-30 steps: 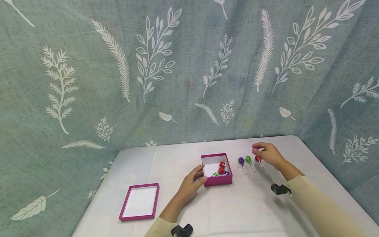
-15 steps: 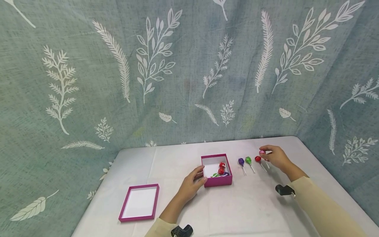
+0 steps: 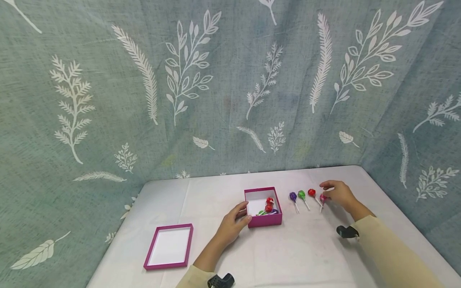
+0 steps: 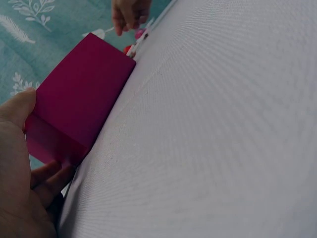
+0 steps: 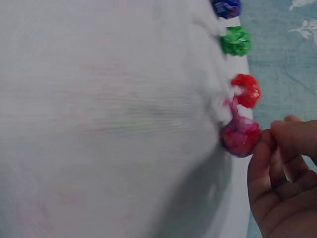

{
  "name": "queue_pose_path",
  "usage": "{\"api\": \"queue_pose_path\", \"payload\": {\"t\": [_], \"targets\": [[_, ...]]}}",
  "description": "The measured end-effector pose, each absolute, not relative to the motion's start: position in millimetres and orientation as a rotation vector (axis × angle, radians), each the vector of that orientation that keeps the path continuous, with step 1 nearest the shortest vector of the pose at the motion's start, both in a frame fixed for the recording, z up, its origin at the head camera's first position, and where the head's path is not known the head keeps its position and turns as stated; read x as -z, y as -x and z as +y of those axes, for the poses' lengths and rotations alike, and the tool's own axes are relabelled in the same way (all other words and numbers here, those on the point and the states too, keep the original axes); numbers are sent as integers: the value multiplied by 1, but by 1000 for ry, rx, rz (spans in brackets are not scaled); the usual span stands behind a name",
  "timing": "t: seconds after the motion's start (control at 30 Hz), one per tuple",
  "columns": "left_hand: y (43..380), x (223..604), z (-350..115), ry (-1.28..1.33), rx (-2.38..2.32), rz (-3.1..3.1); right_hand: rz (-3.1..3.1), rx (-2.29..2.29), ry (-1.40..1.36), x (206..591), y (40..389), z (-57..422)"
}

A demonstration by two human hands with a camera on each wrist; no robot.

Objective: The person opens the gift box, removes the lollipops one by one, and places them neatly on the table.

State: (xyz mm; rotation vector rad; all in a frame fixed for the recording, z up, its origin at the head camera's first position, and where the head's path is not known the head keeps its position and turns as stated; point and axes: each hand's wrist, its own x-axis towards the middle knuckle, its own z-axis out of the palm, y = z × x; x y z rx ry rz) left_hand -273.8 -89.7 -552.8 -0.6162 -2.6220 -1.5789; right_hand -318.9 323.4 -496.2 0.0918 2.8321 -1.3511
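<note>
My left hand (image 3: 232, 225) rests at the left side of a magenta box (image 3: 264, 221), thumb and fingers set against its near left corner. In the left wrist view the fingers touch the outer wall of the box (image 4: 81, 84). Inside lie several lollipops, with red heads (image 3: 269, 208) showing. At the right, my right hand (image 3: 338, 194) is beside a pink lollipop (image 3: 323, 198) on the table, fingertips right at its wrapped head (image 5: 241, 137). To its left lie a red lollipop (image 3: 311, 193), a green lollipop (image 3: 301, 195) and a purple lollipop (image 3: 293, 196), sticks toward me.
The magenta-rimmed lid (image 3: 169, 265) lies with its white inside up at the left of the white-covered table (image 3: 281, 260). A leaf-patterned cloth (image 3: 223, 100) hangs behind the table and along its sides.
My right hand has moved right with the pink lollipop, past the red one, and let it down on the table. The red lollipop has shifted slightly left. My left hand stays at the box.
</note>
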Motion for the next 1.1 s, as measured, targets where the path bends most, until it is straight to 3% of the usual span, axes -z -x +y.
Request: {"api": "queue_pose_path", "payload": {"t": [0.43, 1.1], "targets": [[274, 555, -90, 611, 1548, -2635, 2909, 1042, -190, 508, 319, 328], [274, 555, -91, 673, 1601, -2581, 2973, 1075, -132, 513, 326, 331]]}}
